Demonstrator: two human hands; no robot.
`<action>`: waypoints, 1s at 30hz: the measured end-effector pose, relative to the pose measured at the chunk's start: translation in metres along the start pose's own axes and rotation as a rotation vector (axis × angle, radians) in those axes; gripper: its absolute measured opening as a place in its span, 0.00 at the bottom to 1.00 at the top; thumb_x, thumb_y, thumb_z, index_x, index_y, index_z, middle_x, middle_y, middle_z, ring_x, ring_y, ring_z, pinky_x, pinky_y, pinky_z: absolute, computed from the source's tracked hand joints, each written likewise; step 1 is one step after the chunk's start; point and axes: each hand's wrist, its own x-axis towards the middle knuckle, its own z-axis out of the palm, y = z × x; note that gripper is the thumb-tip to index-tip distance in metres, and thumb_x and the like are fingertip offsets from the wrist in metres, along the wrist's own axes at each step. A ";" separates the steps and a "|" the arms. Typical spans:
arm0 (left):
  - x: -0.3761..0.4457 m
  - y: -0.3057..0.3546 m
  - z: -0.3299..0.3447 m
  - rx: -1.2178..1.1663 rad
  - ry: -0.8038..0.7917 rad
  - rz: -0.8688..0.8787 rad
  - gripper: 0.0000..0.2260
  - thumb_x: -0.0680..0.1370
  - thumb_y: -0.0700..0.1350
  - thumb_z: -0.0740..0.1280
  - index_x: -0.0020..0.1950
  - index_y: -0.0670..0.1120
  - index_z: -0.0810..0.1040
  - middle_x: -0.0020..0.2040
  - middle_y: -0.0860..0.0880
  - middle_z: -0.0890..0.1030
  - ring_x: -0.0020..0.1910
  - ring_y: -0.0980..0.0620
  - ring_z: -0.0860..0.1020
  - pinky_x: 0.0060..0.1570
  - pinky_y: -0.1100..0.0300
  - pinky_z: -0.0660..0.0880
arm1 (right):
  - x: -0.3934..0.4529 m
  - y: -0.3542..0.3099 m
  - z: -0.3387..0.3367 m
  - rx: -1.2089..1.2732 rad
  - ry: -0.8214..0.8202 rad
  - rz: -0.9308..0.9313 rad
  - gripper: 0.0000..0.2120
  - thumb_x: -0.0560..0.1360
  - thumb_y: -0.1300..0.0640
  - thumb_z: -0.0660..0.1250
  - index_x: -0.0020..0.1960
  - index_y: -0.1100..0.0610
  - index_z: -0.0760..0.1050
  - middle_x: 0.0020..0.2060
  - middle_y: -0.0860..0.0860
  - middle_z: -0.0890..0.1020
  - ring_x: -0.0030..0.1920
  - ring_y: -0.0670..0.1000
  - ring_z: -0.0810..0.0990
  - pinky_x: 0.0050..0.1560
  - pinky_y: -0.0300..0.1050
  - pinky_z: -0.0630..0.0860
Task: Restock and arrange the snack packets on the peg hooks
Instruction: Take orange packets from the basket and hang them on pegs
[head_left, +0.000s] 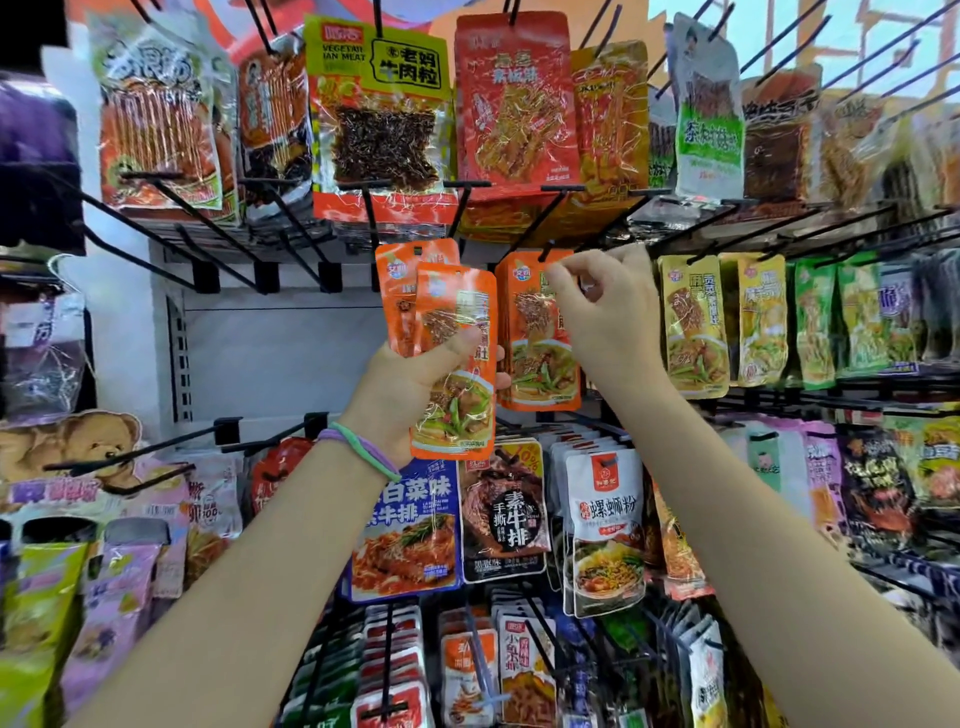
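Peg wall (270, 332); 2 hands, 3 orange packets (452, 358).

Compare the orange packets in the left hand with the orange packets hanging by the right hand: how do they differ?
The held packets are off the hooks, gripped by the left hand; the hung packets hang on a peg. The held ones tilt and fan apart; the hung ones hang straight, stacked. The right hand is at the hung packets' top. Both look like the same orange snack.

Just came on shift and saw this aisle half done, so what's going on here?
A person is restocking orange snack packets. The left hand grips a few spare orange packets, while the right hand pinches the top of the orange packets hanging on a peg hook. The empty peg hooks at left remain unfilled.
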 end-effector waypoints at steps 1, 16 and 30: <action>0.001 -0.001 -0.001 0.016 0.001 0.013 0.18 0.70 0.44 0.74 0.59 0.43 0.81 0.51 0.40 0.87 0.44 0.39 0.86 0.39 0.50 0.84 | -0.002 -0.006 0.000 0.060 -0.078 0.019 0.12 0.80 0.49 0.67 0.44 0.57 0.81 0.41 0.52 0.76 0.43 0.52 0.74 0.44 0.35 0.70; -0.002 0.003 0.003 0.026 0.049 -0.032 0.14 0.85 0.49 0.61 0.61 0.41 0.78 0.50 0.40 0.87 0.45 0.44 0.86 0.44 0.49 0.84 | 0.007 -0.006 -0.007 0.383 -0.183 0.375 0.09 0.83 0.51 0.64 0.51 0.56 0.78 0.50 0.61 0.84 0.49 0.59 0.84 0.55 0.61 0.81; -0.005 0.004 0.005 0.038 0.005 0.013 0.12 0.85 0.49 0.62 0.65 0.46 0.76 0.53 0.43 0.87 0.48 0.42 0.87 0.39 0.52 0.84 | 0.023 -0.004 0.000 0.323 -0.180 0.419 0.19 0.82 0.48 0.64 0.55 0.66 0.78 0.50 0.63 0.84 0.49 0.64 0.83 0.54 0.63 0.80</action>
